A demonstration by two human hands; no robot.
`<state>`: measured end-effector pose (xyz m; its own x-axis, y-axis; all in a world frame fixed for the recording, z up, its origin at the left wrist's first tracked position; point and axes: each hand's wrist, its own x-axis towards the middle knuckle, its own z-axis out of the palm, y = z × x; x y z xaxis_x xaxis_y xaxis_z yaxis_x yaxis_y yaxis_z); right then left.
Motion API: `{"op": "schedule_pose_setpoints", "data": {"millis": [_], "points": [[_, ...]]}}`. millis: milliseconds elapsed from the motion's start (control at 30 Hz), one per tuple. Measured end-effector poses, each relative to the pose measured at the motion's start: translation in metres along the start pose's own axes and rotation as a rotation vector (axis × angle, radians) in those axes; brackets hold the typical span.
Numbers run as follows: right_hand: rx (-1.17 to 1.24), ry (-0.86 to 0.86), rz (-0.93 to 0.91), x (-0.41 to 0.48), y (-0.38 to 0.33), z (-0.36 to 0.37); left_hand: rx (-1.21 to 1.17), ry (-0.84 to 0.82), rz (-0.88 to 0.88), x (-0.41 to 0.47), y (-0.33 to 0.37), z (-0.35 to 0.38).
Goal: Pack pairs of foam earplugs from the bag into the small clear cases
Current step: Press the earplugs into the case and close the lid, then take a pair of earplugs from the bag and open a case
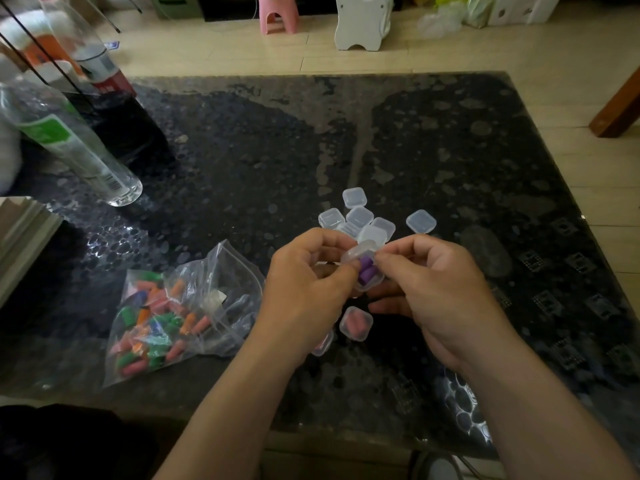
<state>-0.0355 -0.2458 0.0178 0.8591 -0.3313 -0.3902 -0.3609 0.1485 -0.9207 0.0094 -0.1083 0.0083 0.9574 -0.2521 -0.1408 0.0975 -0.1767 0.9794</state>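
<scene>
Both hands hold one small clear case (364,268) above the table, its lid partly raised and two purple earplugs (366,270) inside. My left hand (306,292) pinches the case from the left; my right hand (436,289) pinches it from the right. A clear zip bag (180,317) of mixed-colour earplugs lies to the left of my left hand. Beyond my hands, several empty clear cases (360,220) are clustered. A closed case with pink earplugs (356,323) lies below my hands, and another case (323,342) peeks out under my left wrist.
The dark glass table (242,161) has its front edge near me. Two plastic bottles, one with a green label (69,147) and one with a red label (100,64), stand at the back left. A stack of papers (20,233) lies at the left edge.
</scene>
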Motion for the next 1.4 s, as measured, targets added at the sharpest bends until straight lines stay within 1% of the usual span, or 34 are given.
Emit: {"op": "schedule_pose_setpoints", "data": {"millis": [100, 267, 433, 600, 700, 833, 1033, 1233, 1300, 1400], "points": [[-0.020, 0.007, -0.034, -0.001, 0.000, 0.000, -0.009, -0.034, 0.032, 0.000, -0.001, -0.001], [-0.065, 0.047, -0.034, -0.001, 0.001, 0.000, 0.005, -0.067, 0.036, -0.002, 0.003, -0.001], [-0.041, 0.063, -0.061, 0.001, 0.003, -0.001, -0.023, -0.047, 0.052, -0.004, 0.008, 0.000], [0.011, 0.036, -0.005, 0.001, 0.001, 0.000, -0.060, 0.011, -0.038, -0.004, 0.009, -0.003], [0.029, 0.021, -0.018, 0.001, 0.001, 0.001, -0.091, 0.023, -0.107, -0.003, 0.011, -0.003], [0.056, -0.019, -0.059, 0.001, 0.003, 0.001, -0.104, 0.034, -0.120, -0.002, 0.012, -0.004], [-0.009, 0.013, -0.139, 0.001, 0.006, 0.000, -0.056, 0.030, -0.086, -0.003, 0.010, -0.004], [-0.014, 0.008, -0.062, 0.004, 0.006, 0.006, -0.002, 0.031, -0.079, -0.004, 0.007, -0.009], [-0.044, 0.028, -0.063, 0.007, 0.006, 0.014, 0.016, 0.057, -0.064, -0.006, 0.005, -0.013], [-0.070, 0.045, -0.061, 0.007, 0.003, 0.031, 0.124, 0.139, 0.042, -0.008, 0.004, -0.030]]}}
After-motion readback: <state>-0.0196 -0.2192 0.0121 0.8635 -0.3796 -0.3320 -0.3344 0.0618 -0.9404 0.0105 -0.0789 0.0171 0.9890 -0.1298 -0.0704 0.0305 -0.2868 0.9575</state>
